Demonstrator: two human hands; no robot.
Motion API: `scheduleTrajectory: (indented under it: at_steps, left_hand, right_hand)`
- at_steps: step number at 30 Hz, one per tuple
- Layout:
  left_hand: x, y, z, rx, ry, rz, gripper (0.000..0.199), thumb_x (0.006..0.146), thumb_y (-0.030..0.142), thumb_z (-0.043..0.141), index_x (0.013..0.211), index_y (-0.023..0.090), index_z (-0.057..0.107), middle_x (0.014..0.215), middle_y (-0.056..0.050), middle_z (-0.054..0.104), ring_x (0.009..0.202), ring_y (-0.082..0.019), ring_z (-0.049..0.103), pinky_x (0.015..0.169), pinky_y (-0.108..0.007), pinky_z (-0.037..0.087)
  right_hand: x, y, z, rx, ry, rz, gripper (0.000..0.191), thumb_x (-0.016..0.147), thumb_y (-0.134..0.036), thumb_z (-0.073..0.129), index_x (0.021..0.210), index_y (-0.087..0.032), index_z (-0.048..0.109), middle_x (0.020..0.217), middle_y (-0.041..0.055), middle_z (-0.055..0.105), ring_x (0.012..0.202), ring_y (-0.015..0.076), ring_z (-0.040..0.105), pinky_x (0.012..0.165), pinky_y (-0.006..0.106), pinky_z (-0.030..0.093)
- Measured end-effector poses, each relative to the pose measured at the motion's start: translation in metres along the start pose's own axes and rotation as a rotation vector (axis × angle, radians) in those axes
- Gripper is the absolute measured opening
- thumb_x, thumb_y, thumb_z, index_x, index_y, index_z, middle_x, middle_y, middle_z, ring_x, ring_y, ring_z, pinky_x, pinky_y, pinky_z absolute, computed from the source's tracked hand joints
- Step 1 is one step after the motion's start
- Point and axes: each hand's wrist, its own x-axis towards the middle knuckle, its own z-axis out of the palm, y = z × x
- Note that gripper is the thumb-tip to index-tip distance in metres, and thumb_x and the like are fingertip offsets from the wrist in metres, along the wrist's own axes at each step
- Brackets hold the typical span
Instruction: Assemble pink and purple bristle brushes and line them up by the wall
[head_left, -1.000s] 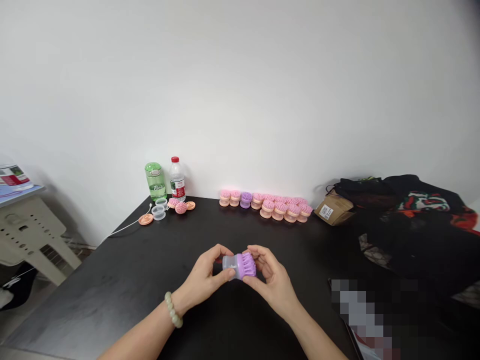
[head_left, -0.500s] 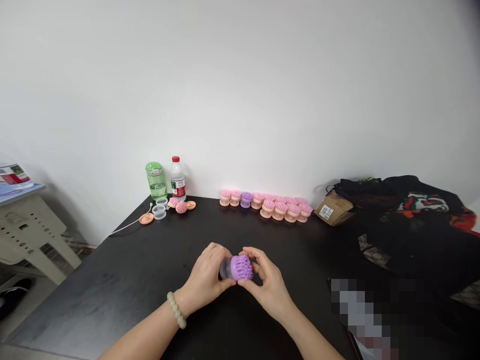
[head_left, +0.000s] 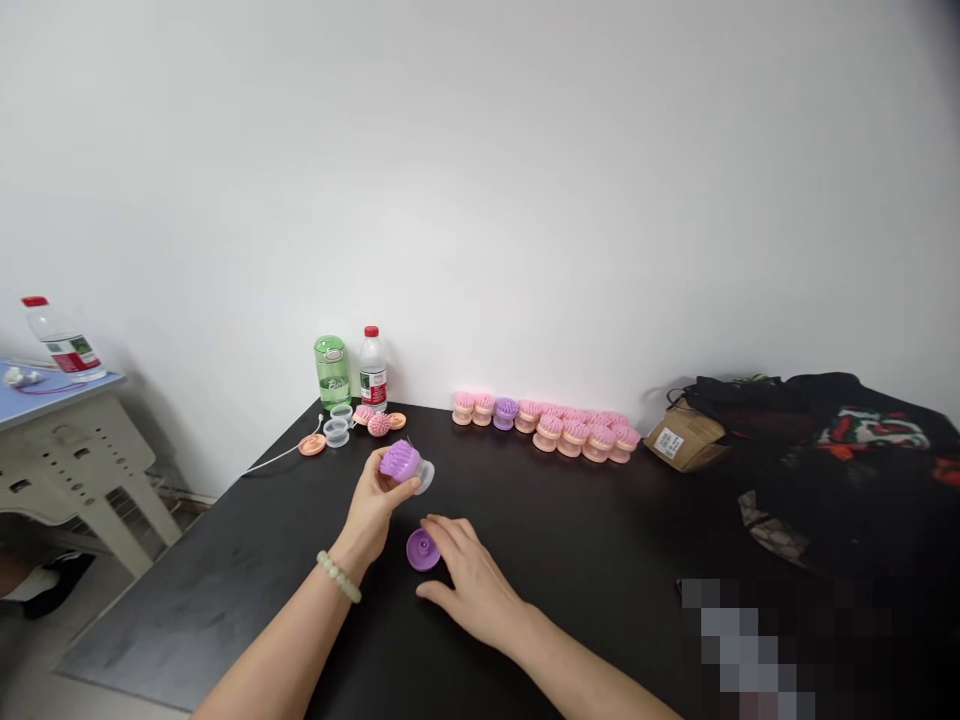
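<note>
A purple brush (head_left: pixel 400 461) is held up off the table (head_left: pixel 225 610) in the curled left hand (head_left: pixel 369 508), its clear base (head_left: pixel 425 477) left exposed, while the open right hand (head_left: pixel 474 582) is rested flat just beside a loose purple disc (head_left: pixel 422 550).

A plain indoor workroom, with a black table (head_left: pixel 225 595), white wall (head_left: pixel 480 200) and plastic side table (head_left: pixel 75 470).

Purple brush (head_left: pixel 405 464) now in 2 pieces: bristled head (head_left: pixel 398 459) in left hand (head_left: pixel 370 508), disc (head_left: pixel 422 550) on table (head_left: pixel 600 570) by right hand (head_left: pixel 474 572).
</note>
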Motion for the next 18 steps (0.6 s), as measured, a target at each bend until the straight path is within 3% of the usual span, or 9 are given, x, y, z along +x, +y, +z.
scheduleTrajectory:
  at_steps: [6,13,18]
  left_hand:
    - [-0.001,-0.009,0.001,-0.014,-0.105,-0.067,0.054,0.056,0.024,0.091,0.1,0.019,0.06,0.089,0.0,0.067,0.082,-0.016,0.062,0.076,-0.03,0.047]
    - [-0.014,-0.003,0.012,-0.089,-0.183,-0.196,0.058,0.053,0.023,0.092,0.101,0.02,0.059,0.09,0.0,0.064,0.083,-0.015,0.061,0.075,-0.028,0.047]
    - [-0.024,-0.002,0.02,-0.091,-0.237,-0.252,0.06,0.054,0.022,0.093,0.101,0.022,0.057,0.087,0.002,0.062,0.078,-0.012,0.058,0.072,-0.025,0.046]
  right_hand:
    - [0.013,0.001,0.004,-0.058,0.033,-0.047,0.055,0.069,-0.012,0.079,0.122,-0.024,0.067,0.111,0.0097,0.07,0.106,0.034,0.061,0.094,0.051,0.054]
    - [-0.014,0.011,-0.05,0.05,0.199,0.219,0.047,0.069,-0.02,0.08,0.113,-0.027,0.066,0.112,0.0054,0.07,0.099,0.0291,0.066,0.091,0.046,0.052]
    - [-0.022,0.007,-0.072,0.06,0.283,0.218,0.051,0.065,-0.014,0.078,0.112,-0.029,0.065,0.113,0.0024,0.068,0.106,0.0276,0.064,0.094,0.044,0.05]
